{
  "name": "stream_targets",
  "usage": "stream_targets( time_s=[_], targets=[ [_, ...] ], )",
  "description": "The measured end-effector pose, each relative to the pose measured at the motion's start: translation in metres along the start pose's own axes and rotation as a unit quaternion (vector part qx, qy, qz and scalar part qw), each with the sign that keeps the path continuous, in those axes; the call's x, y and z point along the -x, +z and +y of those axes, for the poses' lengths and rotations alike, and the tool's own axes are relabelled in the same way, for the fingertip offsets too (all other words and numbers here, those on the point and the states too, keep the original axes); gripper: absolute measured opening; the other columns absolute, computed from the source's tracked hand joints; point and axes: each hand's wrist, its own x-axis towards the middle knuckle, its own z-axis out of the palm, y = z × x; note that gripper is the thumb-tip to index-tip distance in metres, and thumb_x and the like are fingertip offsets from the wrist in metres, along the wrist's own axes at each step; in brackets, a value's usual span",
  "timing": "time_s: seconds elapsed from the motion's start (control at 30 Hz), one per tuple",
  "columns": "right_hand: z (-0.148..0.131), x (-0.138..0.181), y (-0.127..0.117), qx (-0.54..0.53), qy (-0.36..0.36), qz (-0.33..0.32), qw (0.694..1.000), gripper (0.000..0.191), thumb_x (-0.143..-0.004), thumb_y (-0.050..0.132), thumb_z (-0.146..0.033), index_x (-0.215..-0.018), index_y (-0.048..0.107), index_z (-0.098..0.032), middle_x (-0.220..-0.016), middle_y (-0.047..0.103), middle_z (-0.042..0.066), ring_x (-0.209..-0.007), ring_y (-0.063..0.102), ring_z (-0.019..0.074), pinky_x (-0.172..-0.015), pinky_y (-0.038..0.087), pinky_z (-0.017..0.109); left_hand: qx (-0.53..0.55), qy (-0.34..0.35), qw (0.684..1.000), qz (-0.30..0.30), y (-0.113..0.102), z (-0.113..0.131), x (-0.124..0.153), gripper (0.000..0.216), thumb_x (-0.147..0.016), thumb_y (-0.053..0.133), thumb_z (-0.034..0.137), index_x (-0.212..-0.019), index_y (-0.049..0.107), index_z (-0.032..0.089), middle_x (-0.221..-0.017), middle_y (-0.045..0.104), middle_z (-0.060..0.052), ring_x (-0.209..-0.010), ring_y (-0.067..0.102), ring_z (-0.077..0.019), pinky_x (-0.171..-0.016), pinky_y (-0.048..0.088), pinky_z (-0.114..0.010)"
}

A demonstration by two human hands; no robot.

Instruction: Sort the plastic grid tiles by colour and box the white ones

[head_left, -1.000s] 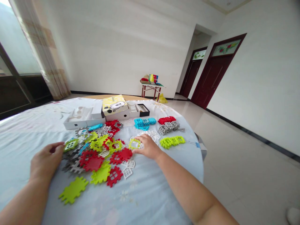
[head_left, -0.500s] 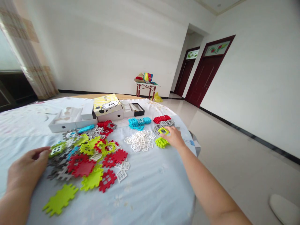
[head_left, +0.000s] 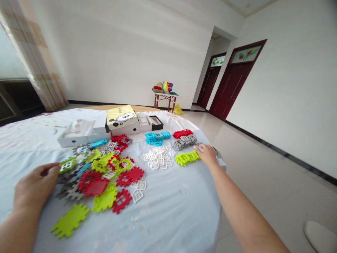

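A mixed pile of flat interlocking plastic pieces point(head_left: 105, 175) in red, lime, grey, white and blue lies on the pale blue tablecloth point(head_left: 163, 211). My left hand point(head_left: 34, 186) rests at the pile's left edge, fingers curled on a lime piece with a white window insert point(head_left: 65, 165). My right hand point(head_left: 209, 156) reaches far right, fingertips closed at the right end of a row of lime pieces point(head_left: 185, 159). Sorted groups lie nearby: white window pieces point(head_left: 158, 158), blue pieces point(head_left: 157, 137), red pieces point(head_left: 183, 133) and grey pieces point(head_left: 185, 142).
Open white boxes point(head_left: 79, 133), a yellow cartoon box point(head_left: 122, 117) and a small black tray point(head_left: 156, 122) stand at the table's far side. The table edge drops off just right of my right hand. Beyond are a tiled floor, a small red table point(head_left: 165, 96) and dark doors point(head_left: 231, 84).
My right hand carried a lime frame piece from the pile's right edge to the lime row and now sits at that row's right end. My left hand stayed on the pile's edge.
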Motion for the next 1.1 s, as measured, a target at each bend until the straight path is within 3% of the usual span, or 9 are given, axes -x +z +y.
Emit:
stream_targets(
  time_s=[0.13, 0.27, 0.43, 0.57, 0.7, 0.87, 1.1],
  targets=[
    [-0.036, 0.004, 0.001, -0.064, -0.080, 0.034, 0.994, 0.036, -0.083, 0.045, -0.048, -0.101, 0.062, -0.022, -0.100, 0.062, 0.008, -0.100, 0.053, 0.0237, -0.085, 0.037, 0.038, 0.004, -0.027, 0.999, -0.028, -0.016, 0.026, 0.014, 0.045, -0.073, 0.042, 0.044, -0.103, 0.064, 0.017, -0.078, 0.061, -0.005, -0.069, 0.052, -0.0171, -0.060, 0.039, -0.025],
    [-0.091, 0.019, 0.006, -0.161, -0.212, 0.037, 0.963, 0.029, -0.082, 0.050, -0.040, -0.099, 0.063, -0.020, -0.099, 0.062, 0.008, -0.099, 0.053, 0.0217, -0.089, 0.036, 0.036, 0.023, -0.033, 0.999, -0.028, -0.019, 0.031, 0.017, 0.045, -0.074, 0.043, 0.042, -0.104, 0.063, 0.016, -0.080, 0.061, -0.005, -0.073, 0.052, -0.0165, -0.066, 0.040, -0.026],
    [-0.154, 0.060, 0.009, -0.242, -0.372, -0.044, 0.895, 0.026, -0.081, 0.054, -0.035, -0.102, 0.061, -0.020, -0.104, 0.060, 0.007, -0.101, 0.052, 0.0194, -0.090, 0.036, 0.032, 0.030, -0.025, 0.998, -0.039, -0.020, 0.027, 0.017, 0.046, -0.074, 0.043, 0.043, -0.106, 0.062, 0.015, -0.080, 0.060, -0.005, -0.074, 0.052, -0.0161, -0.068, 0.039, -0.026],
    [-0.181, 0.092, 0.009, -0.227, -0.444, -0.109, 0.860, 0.033, -0.076, 0.060, -0.044, -0.100, 0.062, -0.022, -0.102, 0.061, 0.005, -0.099, 0.052, 0.0205, -0.089, 0.035, 0.036, 0.038, -0.026, 0.998, -0.044, -0.021, 0.028, 0.018, 0.045, -0.075, 0.043, 0.042, -0.106, 0.062, 0.015, -0.079, 0.060, -0.005, -0.074, 0.052, -0.0160, -0.066, 0.038, -0.025],
    [-0.192, 0.109, 0.011, -0.186, -0.455, -0.121, 0.862, 0.044, -0.072, 0.060, -0.055, -0.101, 0.061, -0.023, -0.098, 0.061, 0.007, -0.096, 0.051, 0.0240, -0.087, 0.034, 0.041, 0.039, -0.024, 0.998, -0.041, -0.019, 0.027, 0.017, 0.045, -0.075, 0.043, 0.042, -0.106, 0.062, 0.015, -0.078, 0.059, -0.005, -0.074, 0.052, -0.0160, -0.065, 0.038, -0.025],
    [-0.196, 0.112, 0.014, -0.177, -0.448, -0.132, 0.867, 0.041, -0.072, 0.062, -0.050, -0.104, 0.060, -0.024, -0.096, 0.063, 0.006, -0.094, 0.052, 0.0237, -0.086, 0.034, 0.040, 0.024, -0.028, 0.998, -0.046, -0.019, 0.024, 0.014, 0.046, -0.074, 0.044, 0.044, -0.106, 0.062, 0.017, -0.082, 0.060, -0.006, -0.078, 0.053, -0.0179, -0.067, 0.039, -0.026],
    [-0.181, 0.081, 0.002, -0.248, -0.401, -0.097, 0.877, 0.046, -0.070, 0.064, -0.047, -0.108, 0.059, -0.021, -0.100, 0.063, 0.006, -0.097, 0.054, 0.0212, -0.087, 0.037, 0.035, 0.006, -0.028, 0.999, -0.039, -0.018, 0.019, 0.009, 0.046, -0.072, 0.044, 0.046, -0.103, 0.063, 0.018, -0.081, 0.061, -0.006, -0.075, 0.055, -0.0194, -0.063, 0.040, -0.026]
  ],
)
